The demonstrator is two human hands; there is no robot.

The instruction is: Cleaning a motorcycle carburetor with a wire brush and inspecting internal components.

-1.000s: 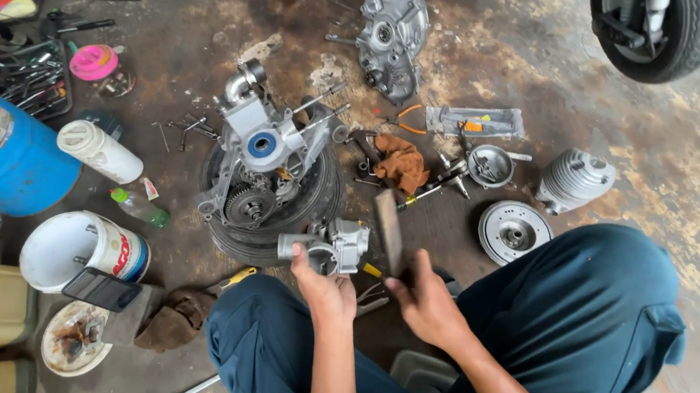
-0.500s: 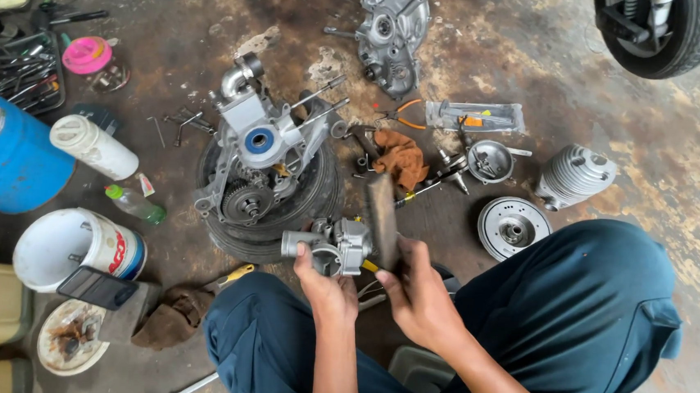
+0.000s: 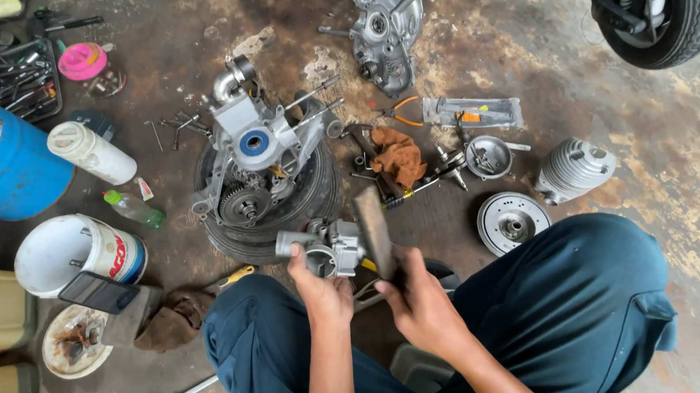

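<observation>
The stained, oil-dark concrete floor [image 3: 541, 54] carries everything here, and the person sits low over it in dark blue trousers [image 3: 571, 319], knees spread. At the left edge lies a large blue plastic drum [image 3: 3, 160], with a white plastic bucket [image 3: 75, 255] just below it and a black rubber tyre [image 3: 666, 26] at the upper right corner. In the middle, a grey metal engine block with a blue-ringed round opening [image 3: 254, 153] rests on a worn black tyre lying flat [image 3: 299, 218], and a silver engine casing half [image 3: 386, 31] lies well apart above it. To the right sit a ribbed silver cylinder [image 3: 574, 167] and, near it, a round silver flywheel disc [image 3: 512, 224]; a crumpled orange-brown rag [image 3: 398, 159] lies between the block and these parts. A white plastic bottle [image 3: 90, 152] lies on its side beside the drum. Nearest the person, the left hand [image 3: 319, 289] is closed round the underside of a small grey metal carburettor body [image 3: 326, 248], holding it up just in front of the flat tyre. The right hand [image 3: 420, 308] grips the lower end of a flat grey-brown file-like bar [image 3: 374, 231], whose upper part leans against the carburettor's right side.
</observation>
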